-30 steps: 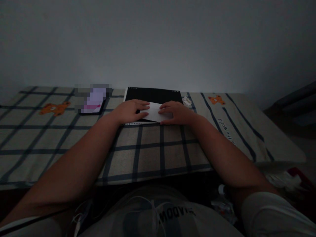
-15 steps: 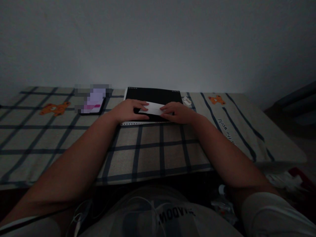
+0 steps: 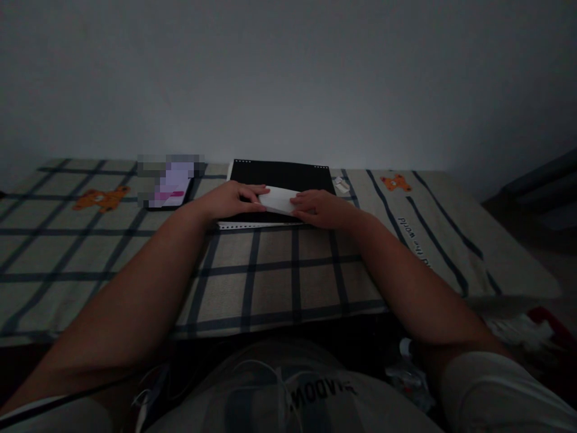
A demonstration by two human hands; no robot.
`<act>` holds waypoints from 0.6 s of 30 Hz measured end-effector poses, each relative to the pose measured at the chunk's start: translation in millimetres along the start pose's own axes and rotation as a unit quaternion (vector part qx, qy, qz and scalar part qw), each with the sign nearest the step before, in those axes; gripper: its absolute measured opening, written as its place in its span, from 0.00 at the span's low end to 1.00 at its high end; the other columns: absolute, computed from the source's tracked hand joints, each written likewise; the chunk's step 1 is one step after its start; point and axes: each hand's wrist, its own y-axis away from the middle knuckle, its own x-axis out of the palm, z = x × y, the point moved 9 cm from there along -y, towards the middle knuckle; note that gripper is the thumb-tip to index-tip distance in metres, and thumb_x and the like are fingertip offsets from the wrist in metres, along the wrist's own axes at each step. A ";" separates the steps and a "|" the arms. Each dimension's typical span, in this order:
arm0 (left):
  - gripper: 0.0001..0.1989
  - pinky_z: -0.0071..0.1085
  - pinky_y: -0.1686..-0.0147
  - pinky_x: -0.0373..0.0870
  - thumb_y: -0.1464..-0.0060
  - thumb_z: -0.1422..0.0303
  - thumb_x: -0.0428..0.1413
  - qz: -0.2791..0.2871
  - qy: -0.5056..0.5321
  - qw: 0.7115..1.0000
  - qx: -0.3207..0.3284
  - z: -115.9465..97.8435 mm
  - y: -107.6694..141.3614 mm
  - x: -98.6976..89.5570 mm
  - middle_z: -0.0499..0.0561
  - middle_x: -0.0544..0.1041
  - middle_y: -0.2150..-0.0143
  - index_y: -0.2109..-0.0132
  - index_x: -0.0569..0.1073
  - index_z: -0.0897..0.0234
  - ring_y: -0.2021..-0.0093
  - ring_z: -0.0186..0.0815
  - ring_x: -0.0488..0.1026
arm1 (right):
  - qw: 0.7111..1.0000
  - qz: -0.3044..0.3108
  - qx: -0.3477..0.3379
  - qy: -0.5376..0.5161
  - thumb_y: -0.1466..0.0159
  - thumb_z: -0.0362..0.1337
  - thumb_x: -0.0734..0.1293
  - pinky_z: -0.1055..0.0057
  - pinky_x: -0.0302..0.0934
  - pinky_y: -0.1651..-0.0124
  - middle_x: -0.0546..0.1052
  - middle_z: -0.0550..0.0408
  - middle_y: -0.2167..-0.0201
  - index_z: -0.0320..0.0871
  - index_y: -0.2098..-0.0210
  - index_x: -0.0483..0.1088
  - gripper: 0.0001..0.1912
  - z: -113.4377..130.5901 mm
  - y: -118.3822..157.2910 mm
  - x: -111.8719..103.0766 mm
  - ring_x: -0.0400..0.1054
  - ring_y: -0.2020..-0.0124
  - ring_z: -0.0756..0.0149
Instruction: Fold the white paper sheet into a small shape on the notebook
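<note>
Between my two hands lies a small white sheet of paper [image 3: 277,200], over a black notebook cover [image 3: 282,174]. My left hand [image 3: 228,200] pinches the paper's left end, thumb at the near edge and fingers at the far edge. At the right end, my right hand [image 3: 322,207] has its thumb and fingers closed on the paper. White punched pages [image 3: 238,226] stick out along the near edge of the black cover. A small crumpled white scrap [image 3: 342,184] sits just right of the notebook.
A phone [image 3: 174,183] with a lit, blurred screen lies left of the notebook. The checked tablecloth [image 3: 270,282] has orange bear prints. A pale wall [image 3: 288,78] rises behind the table. Below the table's edge at right is a clear plastic bottle [image 3: 408,367].
My left hand's fingers have drawn in from lying across the paper to pinching its left end. My right hand has shifted slightly nearer to me. The phone and notebook are unmoved.
</note>
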 end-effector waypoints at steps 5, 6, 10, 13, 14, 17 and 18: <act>0.20 0.46 0.32 0.63 0.40 0.51 0.55 -0.033 -0.043 0.998 0.028 -3.7 -2.7 -1.8 0.53 0.79 0.38 0.68 0.79 0.61 0.35 0.46 0.73 | 0.999 -0.022 0.022 -0.017 0.30 0.35 0.65 0.62 0.66 0.44 0.84 0.46 0.49 0.41 0.53 0.83 0.14 -5.7 0.2 -2.4 0.77 0.47 0.56; 0.20 0.46 0.34 0.65 0.39 0.51 0.53 -0.045 -0.061 0.997 0.033 -4.6 -3.6 -2.8 0.54 0.79 0.39 0.68 0.79 0.61 0.37 0.46 0.74 | 0.999 -0.028 0.034 -0.023 0.30 0.36 0.65 0.63 0.67 0.46 0.84 0.46 0.50 0.41 0.53 0.83 0.14 -7.5 0.0 -2.9 0.78 0.49 0.57; 0.18 0.47 0.37 0.68 0.37 0.56 0.50 -0.105 -0.160 0.981 0.029 -9.5 -4.8 -9.1 0.57 0.80 0.41 0.63 0.79 0.62 0.42 0.47 0.76 | 0.994 -0.057 0.084 -0.038 0.30 0.39 0.65 0.66 0.65 0.53 0.85 0.47 0.55 0.42 0.56 0.84 0.14 -13.8 -0.5 -4.7 0.78 0.55 0.59; 0.16 0.49 0.37 0.67 0.38 0.59 0.54 -0.171 -0.233 0.957 -0.002 -22.8 0.6 -16.8 0.58 0.78 0.41 0.52 0.79 0.62 0.40 0.50 0.73 | 0.990 -0.077 0.112 -0.028 0.29 0.41 0.65 0.66 0.64 0.55 0.85 0.49 0.58 0.43 0.58 0.84 0.15 -16.3 -1.4 -5.1 0.77 0.58 0.60; 0.17 0.49 0.37 0.66 0.38 0.59 0.55 -0.191 -0.254 0.948 -0.010 -30.8 3.6 -18.1 0.58 0.78 0.40 0.47 0.78 0.61 0.39 0.51 0.72 | 0.988 -0.086 0.126 -0.022 0.29 0.41 0.65 0.66 0.63 0.56 0.85 0.49 0.58 0.43 0.58 0.84 0.15 -17.7 -1.6 -5.5 0.77 0.58 0.60; 0.17 0.46 0.41 0.69 0.35 0.59 0.52 -0.232 -0.285 0.929 -0.049 -54.0 12.6 -16.4 0.57 0.81 0.45 0.48 0.80 0.59 0.42 0.51 0.74 | 0.979 -0.108 0.176 0.000 0.29 0.44 0.65 0.66 0.62 0.59 0.84 0.48 0.60 0.42 0.59 0.84 0.17 -22.2 -2.1 -6.6 0.76 0.60 0.59; 0.18 0.46 0.43 0.71 0.34 0.59 0.50 -0.225 -0.294 0.927 -0.067 -58.9 13.9 -12.2 0.57 0.82 0.47 0.49 0.81 0.60 0.43 0.51 0.75 | 0.975 -0.111 0.191 0.008 0.29 0.45 0.65 0.66 0.62 0.60 0.84 0.48 0.61 0.42 0.59 0.84 0.17 -23.2 -2.3 -6.7 0.76 0.61 0.58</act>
